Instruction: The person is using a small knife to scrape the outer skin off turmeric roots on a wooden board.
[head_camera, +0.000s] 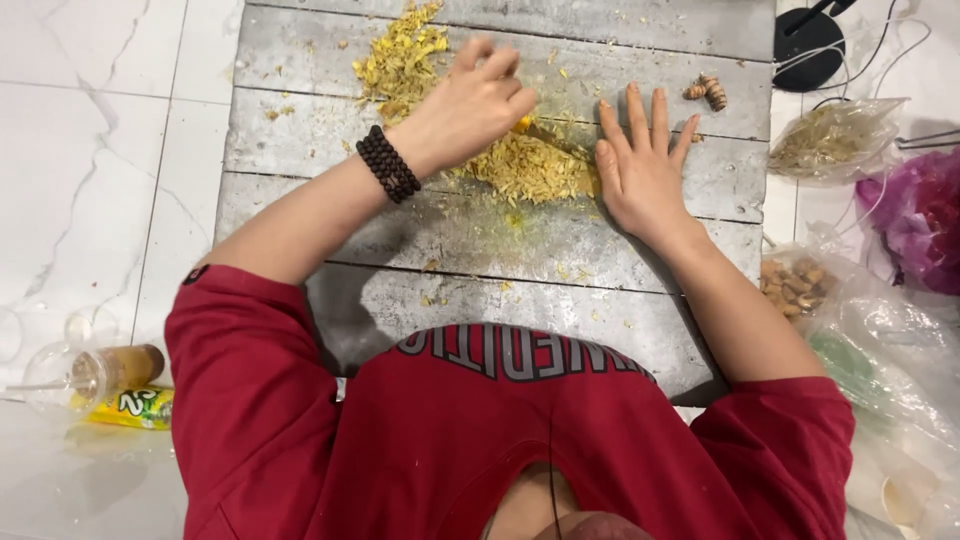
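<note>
My left hand (470, 105), with a dark bead bracelet at the wrist, lies knuckles up with its fingers curled on the grey wooden board (480, 250). It rests between two heaps of chopped yellow pieces, a nearer heap (530, 168) and a farther one (400, 60). A bit of yellow shows under its fingers, but what the palm holds is hidden. My right hand (640, 165) lies flat with fingers spread, and its thumb side touches the right edge of the nearer heap.
Two small brown-yellow roots (708, 92) lie on the board's far right. Off the board to the right are a bag of shreds (835, 140), a bag of roots (795, 285), a purple bag (915, 215) and a black round base (808, 45). A tipped plastic cup (90, 375) lies at left.
</note>
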